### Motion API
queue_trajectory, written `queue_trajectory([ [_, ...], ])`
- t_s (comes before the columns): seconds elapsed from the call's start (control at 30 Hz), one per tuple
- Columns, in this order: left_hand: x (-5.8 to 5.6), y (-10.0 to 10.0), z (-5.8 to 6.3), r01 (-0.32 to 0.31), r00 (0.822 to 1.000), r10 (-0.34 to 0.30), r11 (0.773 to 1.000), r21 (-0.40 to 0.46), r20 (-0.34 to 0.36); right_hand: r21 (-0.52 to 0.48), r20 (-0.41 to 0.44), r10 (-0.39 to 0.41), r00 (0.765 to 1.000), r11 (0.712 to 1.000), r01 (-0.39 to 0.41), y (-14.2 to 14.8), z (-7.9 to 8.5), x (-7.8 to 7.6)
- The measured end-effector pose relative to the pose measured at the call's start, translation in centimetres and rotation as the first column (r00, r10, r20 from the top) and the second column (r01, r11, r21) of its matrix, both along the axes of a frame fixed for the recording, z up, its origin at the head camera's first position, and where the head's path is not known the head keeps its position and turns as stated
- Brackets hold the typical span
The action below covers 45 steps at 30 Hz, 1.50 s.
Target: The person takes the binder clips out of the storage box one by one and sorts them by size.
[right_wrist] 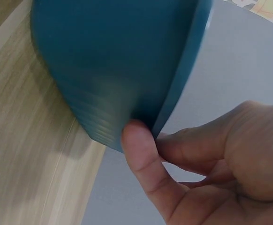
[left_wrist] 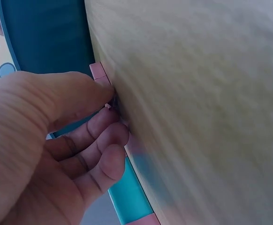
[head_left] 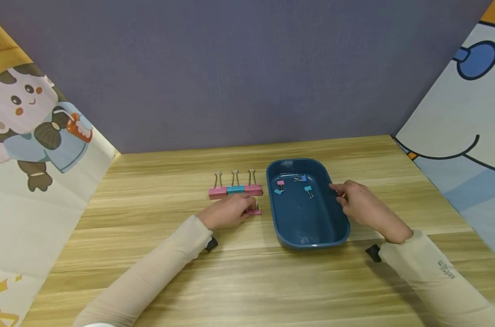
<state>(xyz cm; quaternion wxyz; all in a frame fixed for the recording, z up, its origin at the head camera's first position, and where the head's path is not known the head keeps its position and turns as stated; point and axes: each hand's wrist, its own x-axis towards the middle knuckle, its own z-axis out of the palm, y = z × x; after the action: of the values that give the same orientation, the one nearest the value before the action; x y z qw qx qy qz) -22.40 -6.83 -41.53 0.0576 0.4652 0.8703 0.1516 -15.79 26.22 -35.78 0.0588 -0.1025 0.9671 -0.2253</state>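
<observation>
Wood-grain tabletop (head_left: 272, 290), yellow-brown streaks, spreading toward 6 o'clock. Plain grey-violet partition (head_left: 231, 77) at 12, standing along its far edge. White printed panel (head_left: 47, 218) at 9: cartoon figure (head_left: 22, 100) in yellow hat at 10, gold star (head_left: 1, 287) at 8. Second white panel (head_left: 447, 113) at 3: blue oval (head_left: 478, 59) toward 2, black curved line. Light soft, shadows faint

booth-like tabletop set-up, wood-grain table (head_left: 267, 286), plain grey-purple panel (head_left: 247, 77) behind, cartoon-printed sheet (head_left: 38, 181) at left, another cartoon sheet (head_left: 452, 136) at right, home or office can't tell
</observation>
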Motion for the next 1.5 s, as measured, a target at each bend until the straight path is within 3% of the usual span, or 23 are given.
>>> queue_trajectory([
  [0.23,0.2,0.1,0.0,-0.002,1.0,0.003,0.999,0.036,-0.025,-0.012,0.009,-0.016,1.0,1.0,0.016,0.2,-0.2,0.1],
  [0.4,0.2,0.3,0.4,-0.061,0.998,0.063,0.996,0.061,-0.03,-0.031,-0.011,-0.02,1.0,0.999,0.02,0.4,-0.2,0.2],
  [0.57,0.3,0.9,1.5,-0.146,0.989,0.149,0.985,0.094,-0.026,-0.033,-0.013,-0.02,1.0,0.999,0.019,0.4,-0.1,0.2],
  [0.7,0.3,1.5,2.6,-0.174,0.984,0.176,0.976,0.13,0.0,-0.028,-0.013,-0.022,1.0,0.999,0.021,0.3,-0.2,0.2],
  [0.9,-0.1,2.5,4.1,-0.166,0.985,0.173,0.957,0.237,-0.008,-0.039,-0.015,-0.025,1.0,0.999,0.024,0.3,-0.3,0.3],
  [1.03,-0.2,3.3,4.9,-0.147,0.987,0.157,0.954,0.262,-0.018,-0.046,-0.014,-0.024,1.0,0.999,0.024,0.3,-0.2,0.4],
  [1.13,-0.2,4.0,5.4,-0.128,0.99,0.137,0.959,0.254,-0.017,-0.049,-0.014,-0.02,1.0,0.999,0.019,0.3,-0.2,0.4],
  [1.4,-0.6,6.1,6.2,-0.103,0.995,0.104,0.985,0.139,0.0,-0.048,0.002,-0.02,1.0,0.999,0.02,0.2,-0.2,0.3],
  [1.5,-1.0,6.9,6.2,-0.08,0.996,0.083,0.993,0.093,-0.028,-0.046,0.001,-0.024,1.0,0.999,0.024,0.2,-0.2,0.2],
])
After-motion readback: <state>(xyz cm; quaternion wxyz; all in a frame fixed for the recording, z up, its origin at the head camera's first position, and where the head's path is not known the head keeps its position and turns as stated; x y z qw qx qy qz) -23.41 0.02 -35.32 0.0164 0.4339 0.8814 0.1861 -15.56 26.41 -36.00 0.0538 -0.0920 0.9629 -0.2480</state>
